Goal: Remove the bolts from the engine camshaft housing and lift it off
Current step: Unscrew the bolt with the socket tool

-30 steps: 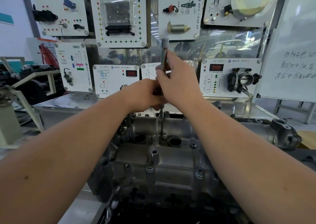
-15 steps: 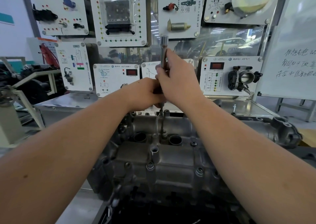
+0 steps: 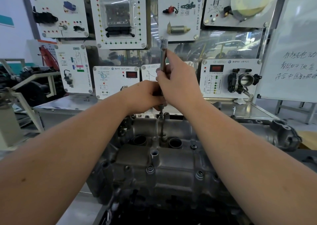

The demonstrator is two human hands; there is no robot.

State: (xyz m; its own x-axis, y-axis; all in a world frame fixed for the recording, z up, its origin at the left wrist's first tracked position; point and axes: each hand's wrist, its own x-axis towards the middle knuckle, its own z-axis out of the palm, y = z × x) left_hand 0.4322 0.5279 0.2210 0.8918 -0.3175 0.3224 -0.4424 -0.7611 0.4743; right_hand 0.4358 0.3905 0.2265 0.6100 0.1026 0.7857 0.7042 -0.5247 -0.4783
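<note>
- Housing [image 3: 154, 169] – grey cast metal, bolted atop the engine at the bench's near edge, between both forearms.
- Right hand [image 3: 178, 82] grips an upright socket extension [image 3: 163, 54], fingers curled round its shaft.
- Left hand [image 3: 144, 96] pinches the tool's lower end just above a bolt [image 3: 161, 114] at the housing's far edge.
- 2 more bolts [image 3: 150, 169] sit seated near the front.

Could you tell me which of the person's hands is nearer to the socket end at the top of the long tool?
Right. The right hand grips the tool's shaft just below the socket end. The left hand holds the tool lower down, near the camshaft housing.
</note>
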